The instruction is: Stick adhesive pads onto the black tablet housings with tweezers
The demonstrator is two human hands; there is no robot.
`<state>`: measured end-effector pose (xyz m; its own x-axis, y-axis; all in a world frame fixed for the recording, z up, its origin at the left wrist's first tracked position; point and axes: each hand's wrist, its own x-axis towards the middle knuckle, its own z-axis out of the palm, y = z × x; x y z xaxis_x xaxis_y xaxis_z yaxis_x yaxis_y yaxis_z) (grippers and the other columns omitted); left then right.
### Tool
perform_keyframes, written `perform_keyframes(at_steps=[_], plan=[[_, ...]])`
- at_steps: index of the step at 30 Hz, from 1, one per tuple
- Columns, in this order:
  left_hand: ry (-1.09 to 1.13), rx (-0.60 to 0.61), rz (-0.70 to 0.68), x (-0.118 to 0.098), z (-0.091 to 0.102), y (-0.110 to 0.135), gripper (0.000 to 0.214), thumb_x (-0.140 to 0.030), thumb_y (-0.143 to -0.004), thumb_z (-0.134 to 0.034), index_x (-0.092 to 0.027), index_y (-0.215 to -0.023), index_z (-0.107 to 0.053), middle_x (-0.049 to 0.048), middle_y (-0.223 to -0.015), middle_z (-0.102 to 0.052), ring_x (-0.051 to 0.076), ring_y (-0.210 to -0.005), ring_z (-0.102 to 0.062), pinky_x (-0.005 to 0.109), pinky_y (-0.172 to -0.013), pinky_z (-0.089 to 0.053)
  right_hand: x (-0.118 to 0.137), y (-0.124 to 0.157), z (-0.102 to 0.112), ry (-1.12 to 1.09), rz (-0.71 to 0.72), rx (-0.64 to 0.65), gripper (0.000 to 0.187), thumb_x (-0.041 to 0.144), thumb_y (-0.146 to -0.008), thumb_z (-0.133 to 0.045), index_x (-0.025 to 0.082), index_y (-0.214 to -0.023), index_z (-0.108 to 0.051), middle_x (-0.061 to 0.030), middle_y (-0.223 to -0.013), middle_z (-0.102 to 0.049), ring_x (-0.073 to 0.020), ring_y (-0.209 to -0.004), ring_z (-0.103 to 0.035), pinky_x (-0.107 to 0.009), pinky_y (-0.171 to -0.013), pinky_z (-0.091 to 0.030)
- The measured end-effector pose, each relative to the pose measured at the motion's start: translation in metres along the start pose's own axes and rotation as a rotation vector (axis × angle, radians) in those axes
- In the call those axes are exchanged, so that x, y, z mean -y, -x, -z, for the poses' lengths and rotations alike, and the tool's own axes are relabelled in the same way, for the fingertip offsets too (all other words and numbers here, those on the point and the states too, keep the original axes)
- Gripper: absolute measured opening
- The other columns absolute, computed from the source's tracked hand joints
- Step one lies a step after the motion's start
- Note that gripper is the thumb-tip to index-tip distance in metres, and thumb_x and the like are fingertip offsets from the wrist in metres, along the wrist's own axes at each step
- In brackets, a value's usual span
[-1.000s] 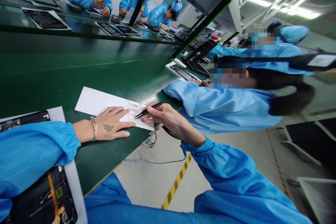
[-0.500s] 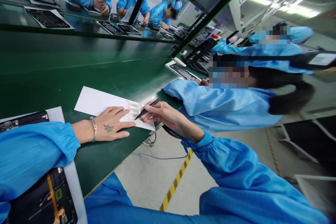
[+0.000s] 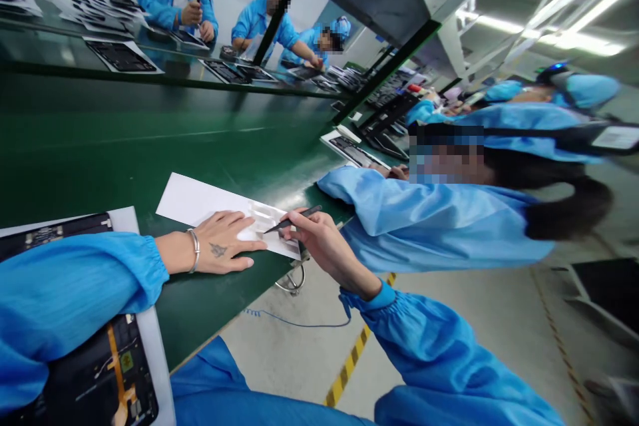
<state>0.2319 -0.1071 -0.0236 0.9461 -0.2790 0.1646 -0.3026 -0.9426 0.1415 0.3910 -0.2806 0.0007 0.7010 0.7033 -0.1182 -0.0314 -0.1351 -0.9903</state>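
A white sheet (image 3: 192, 200) lies on the green workbench with pale, translucent strips (image 3: 264, 212) near its right end. My left hand (image 3: 222, 244) rests flat over the sheet's lower edge, fingers spread, a silver bangle at the wrist. Black tweezers (image 3: 281, 225) are pinched between the fingers of my right hand (image 3: 322, 239), their tip low over the sheet beside the strips. Whether the tip touches anything is too small to tell. Under my left forearm is an opened black device (image 3: 80, 383) with an orange flex cable, lying on white backing and partly hidden by the sleeve.
The green workbench (image 3: 210, 319) ends in a slanting edge near my lap. A co-worker in blue (image 3: 434, 226) sits close on the right. A raised shelf (image 3: 184, 82) behind holds device housings (image 3: 122, 56); people work beyond it. A blue coiled cord (image 3: 299, 325) hangs below.
The camera view has shifted, so the scene sits slightly lower and further right. My left hand stays on the sheet; the tweezers in my right hand lie a little flatter, still near the strips.
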Motion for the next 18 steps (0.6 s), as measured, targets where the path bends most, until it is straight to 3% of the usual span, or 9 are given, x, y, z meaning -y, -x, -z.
perform_keyframes(at_steps=[3,5,7,9,11,13,15,18], plan=[[-0.013,0.058,0.016,-0.005,0.007,0.001,0.046,-0.052,-0.098,-0.053,-0.037,-0.142,-0.055,0.011,-0.152,-0.046,0.034,-0.139,-0.042,0.049,-0.11,-0.037,0.01,0.008,-0.005,-0.049,0.071,-0.037,0.033,0.049,-0.065,-0.085,0.02,-0.063,-0.071,-0.0024,-0.068,-0.064,-0.0144,-0.058,-0.057,-0.029,-0.057,-0.05],[-0.067,0.044,0.02,0.002,0.026,0.013,0.052,-0.054,-0.097,-0.054,-0.039,-0.147,-0.048,0.0093,-0.157,-0.04,0.035,-0.145,-0.034,0.051,-0.113,-0.033,0.021,0.011,-0.01,-0.096,0.116,-0.088,0.03,0.047,-0.063,-0.087,0.02,-0.069,-0.074,-0.0015,-0.069,-0.063,-0.0141,-0.059,-0.057,-0.028,-0.056,-0.049],[-0.147,0.009,0.097,0.018,0.054,0.042,0.051,-0.048,-0.099,-0.053,-0.035,-0.148,-0.046,0.0097,-0.157,-0.039,0.033,-0.145,-0.033,0.049,-0.114,-0.032,0.032,0.012,-0.02,-0.134,0.16,-0.129,0.029,0.045,-0.061,-0.089,0.021,-0.07,-0.074,-0.0016,-0.071,-0.062,-0.0139,-0.059,-0.056,-0.03,-0.056,-0.048],[-0.214,0.027,0.285,0.034,0.085,0.088,0.04,-0.038,-0.103,-0.046,-0.026,-0.14,-0.056,0.012,-0.144,-0.053,0.029,-0.133,-0.048,0.043,-0.107,-0.039,0.041,0.013,-0.038,-0.116,0.159,-0.092,0.028,0.045,-0.063,-0.088,0.021,-0.068,-0.075,-0.003,-0.074,-0.059,-0.0143,-0.059,-0.054,-0.032,-0.055,-0.047],[-0.249,0.105,0.519,0.042,0.108,0.141,0.035,-0.032,-0.105,-0.038,-0.019,-0.12,-0.066,0.0107,-0.117,-0.067,0.024,-0.107,-0.062,0.036,-0.09,-0.047,0.047,0.014,-0.067,-0.122,0.132,-0.007,0.027,0.047,-0.064,-0.087,0.023,-0.065,-0.075,-0.0033,-0.078,-0.058,-0.0142,-0.06,-0.052,-0.033,-0.055,-0.047],[-0.244,0.176,0.652,0.043,0.118,0.191,0.034,-0.029,-0.105,-0.037,-0.017,-0.106,-0.069,0.0077,-0.1,-0.067,0.02,-0.091,-0.064,0.03,-0.077,-0.048,0.05,0.013,-0.106,-0.142,0.12,0.112,0.03,0.051,-0.062,-0.088,0.024,-0.061,-0.074,-0.0031,-0.081,-0.058,-0.0143,-0.062,-0.051,-0.032,-0.055,-0.048],[-0.212,0.162,0.673,0.039,0.113,0.229,0.029,-0.027,-0.104,-0.04,-0.017,-0.104,-0.067,0.0063,-0.098,-0.065,0.018,-0.09,-0.062,0.027,-0.073,-0.047,0.05,0.009,-0.148,-0.142,0.115,0.252,0.036,0.054,-0.059,-0.089,0.022,-0.059,-0.073,-0.0037,-0.08,-0.059,-0.0152,-0.063,-0.052,-0.032,-0.056,-0.049],[-0.18,0.042,0.634,0.032,0.093,0.256,0.028,-0.027,-0.104,-0.04,-0.016,-0.112,-0.064,0.0081,-0.105,-0.062,0.019,-0.093,-0.057,0.028,-0.078,-0.047,0.044,-0.005,-0.206,-0.102,0.097,0.413,0.04,0.058,-0.062,-0.086,0.02,-0.061,-0.072,-0.0061,-0.082,-0.064,-0.0171,-0.07,-0.056,-0.033,-0.065,-0.054]])
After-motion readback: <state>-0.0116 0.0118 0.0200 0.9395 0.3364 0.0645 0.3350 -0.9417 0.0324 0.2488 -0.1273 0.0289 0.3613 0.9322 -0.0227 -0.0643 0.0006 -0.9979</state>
